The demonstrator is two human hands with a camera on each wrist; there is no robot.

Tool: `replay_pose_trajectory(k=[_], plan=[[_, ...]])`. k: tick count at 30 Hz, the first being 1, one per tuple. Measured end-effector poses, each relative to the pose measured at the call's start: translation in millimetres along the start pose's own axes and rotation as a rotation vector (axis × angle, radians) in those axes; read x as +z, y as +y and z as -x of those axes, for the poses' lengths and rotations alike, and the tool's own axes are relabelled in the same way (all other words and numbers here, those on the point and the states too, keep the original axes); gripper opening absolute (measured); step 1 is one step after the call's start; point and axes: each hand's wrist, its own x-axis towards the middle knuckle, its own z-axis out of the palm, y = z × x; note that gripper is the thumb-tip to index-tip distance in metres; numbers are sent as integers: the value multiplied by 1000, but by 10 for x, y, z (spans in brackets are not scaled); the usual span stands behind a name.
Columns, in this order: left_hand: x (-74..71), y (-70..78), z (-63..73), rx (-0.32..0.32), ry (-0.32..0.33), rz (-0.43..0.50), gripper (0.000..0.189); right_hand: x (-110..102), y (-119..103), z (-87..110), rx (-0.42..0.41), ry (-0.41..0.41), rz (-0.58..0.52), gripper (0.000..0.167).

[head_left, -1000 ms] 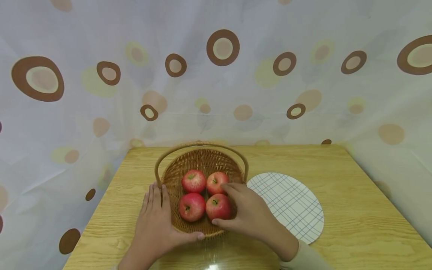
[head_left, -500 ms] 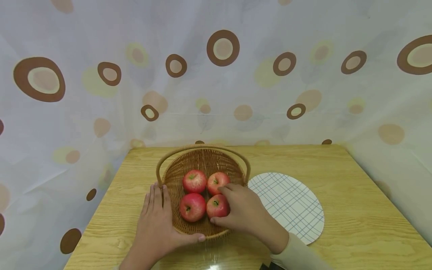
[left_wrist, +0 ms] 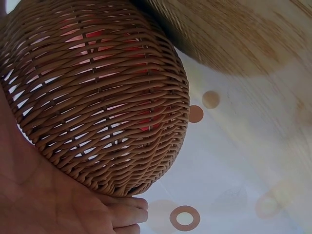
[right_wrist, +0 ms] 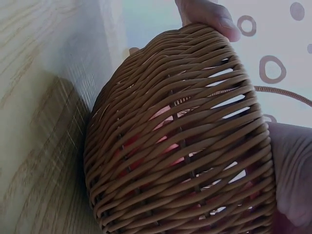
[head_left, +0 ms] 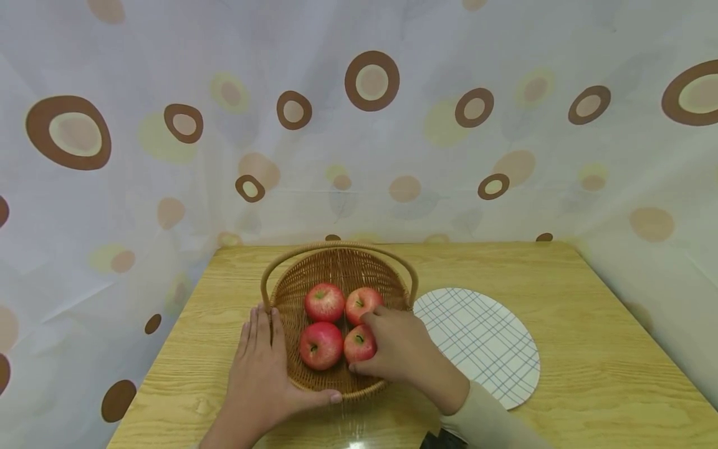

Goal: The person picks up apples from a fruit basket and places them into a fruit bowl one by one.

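A round wicker basket (head_left: 335, 267) with an arched handle (head_left: 339, 244) holds several red apples, set two by two. My right hand (head_left: 405, 349) reaches over the basket's right rim and grips the front right apple (head_left: 357, 347), covering its right side. Beside it lies the front left apple (head_left: 320, 345), with the back left apple (head_left: 324, 302) and back right apple (head_left: 361, 304) behind. My left hand (head_left: 259, 377) rests along the basket's left side, fingers straight, thumb along the front rim. Red shows through the woven wall (left_wrist: 105, 97) in the left wrist view.
A round white mat (head_left: 485, 346) with blue grid lines lies on the wooden table (head_left: 594, 349), right of the basket. A pale spotted curtain (head_left: 426, 156) hangs behind and at both sides. A black object (head_left: 443, 440) shows under the right sleeve.
My right hand has moved slightly left and curled further round the front right apple, hiding more of it. The left hand has stayed at the basket.
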Motion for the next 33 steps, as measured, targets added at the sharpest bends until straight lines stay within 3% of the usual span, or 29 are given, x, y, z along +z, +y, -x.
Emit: replay_pose_trajectory(k=[18, 33], plan=[[2, -5, -9, 5, 11, 14, 165, 64, -18, -108, 37, -103, -14, 62], [10, -14, -6, 24, 34, 11, 163, 44, -18, -74, -14, -45, -11, 47]])
